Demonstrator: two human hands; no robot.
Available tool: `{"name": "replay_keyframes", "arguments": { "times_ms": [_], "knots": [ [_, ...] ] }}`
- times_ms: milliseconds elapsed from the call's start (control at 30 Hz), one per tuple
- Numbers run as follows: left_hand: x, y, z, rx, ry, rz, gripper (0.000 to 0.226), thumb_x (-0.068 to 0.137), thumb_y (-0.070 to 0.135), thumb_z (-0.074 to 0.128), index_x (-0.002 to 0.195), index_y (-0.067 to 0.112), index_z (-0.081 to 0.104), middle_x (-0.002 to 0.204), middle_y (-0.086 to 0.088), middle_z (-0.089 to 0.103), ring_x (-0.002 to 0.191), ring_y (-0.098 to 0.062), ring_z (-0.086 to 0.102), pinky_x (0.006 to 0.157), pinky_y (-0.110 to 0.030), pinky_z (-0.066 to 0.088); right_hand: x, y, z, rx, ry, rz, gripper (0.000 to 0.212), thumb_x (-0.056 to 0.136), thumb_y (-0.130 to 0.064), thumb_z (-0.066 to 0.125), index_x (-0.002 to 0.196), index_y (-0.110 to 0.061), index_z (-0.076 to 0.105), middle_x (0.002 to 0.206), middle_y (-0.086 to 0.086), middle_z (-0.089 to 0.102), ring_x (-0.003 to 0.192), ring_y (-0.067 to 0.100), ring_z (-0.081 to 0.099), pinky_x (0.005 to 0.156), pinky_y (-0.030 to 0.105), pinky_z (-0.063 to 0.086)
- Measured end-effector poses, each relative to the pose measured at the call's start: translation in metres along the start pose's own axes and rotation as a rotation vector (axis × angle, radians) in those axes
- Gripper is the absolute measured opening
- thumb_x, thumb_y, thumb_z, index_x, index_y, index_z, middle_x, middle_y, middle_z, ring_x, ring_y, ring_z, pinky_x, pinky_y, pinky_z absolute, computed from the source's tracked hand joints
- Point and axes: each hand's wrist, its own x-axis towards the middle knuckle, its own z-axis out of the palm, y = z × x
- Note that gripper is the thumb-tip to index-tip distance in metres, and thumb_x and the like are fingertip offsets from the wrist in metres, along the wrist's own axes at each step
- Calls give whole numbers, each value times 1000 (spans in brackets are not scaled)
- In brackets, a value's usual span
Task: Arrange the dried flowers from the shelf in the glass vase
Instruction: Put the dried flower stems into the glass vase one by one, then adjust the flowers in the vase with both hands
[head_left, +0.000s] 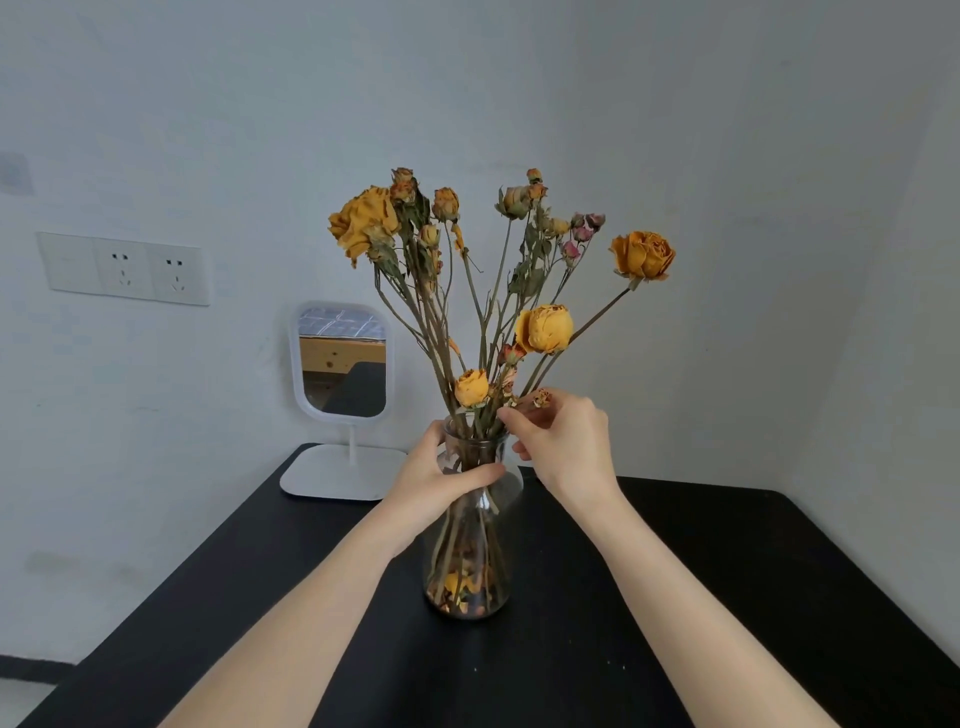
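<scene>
A clear glass vase (470, 561) stands upright in the middle of the black table (727, 597). Several dried flowers (498, 270), mostly yellow-orange roses with a few small pink buds, fan out from its mouth on long brown stems. Loose petals lie in the vase's bottom. My left hand (441, 483) grips the vase's neck, thumb across the front. My right hand (563, 441) is just right of the rim, fingers curled, pinching the stems just above the rim, by a small dried bud (542, 398).
A white standing mirror (343, 364) sits at the table's far left corner, behind the vase. Wall sockets (124, 267) are on the left wall. White walls close in behind and to the right of the table.
</scene>
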Motion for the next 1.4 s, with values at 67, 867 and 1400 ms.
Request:
{"name": "replay_keyframes", "arguments": {
  "times_ms": [67, 867, 1400],
  "knots": [
    [-1, -1, -1, -12, 2, -11, 66, 69, 41, 77, 123, 36, 40, 131, 5, 50, 121, -15, 46, 104, -41, 38, -1, 2, 1, -1, -2, -8, 9, 84, -27, 66, 78, -22, 61, 62, -20, 55, 59, 1, 59, 55, 7, 41],
    [-7, 33, -27, 26, -62, 68, 41, 58, 56, 67, 93, 34, 68, 81, 13, 62, 83, -12, 53, 72, -21, 41, 5, 24, -34, 253, -457, 250, 49, 77, -35, 71, 119, -18, 53, 65, -2, 48, 51, 5, 48, 69, 21, 44],
    [4, 60, -30, 35, -42, 205, 37, 78, 27, 70, 113, 32, 56, 106, 9, 66, 99, -6, 60, 81, -19, 45, 26, 12, -22, 515, -428, 160, 14, 77, -14, 73, 90, -16, 70, 66, 8, 42, 47, 4, 38, 44, 16, 34]
  ]
}}
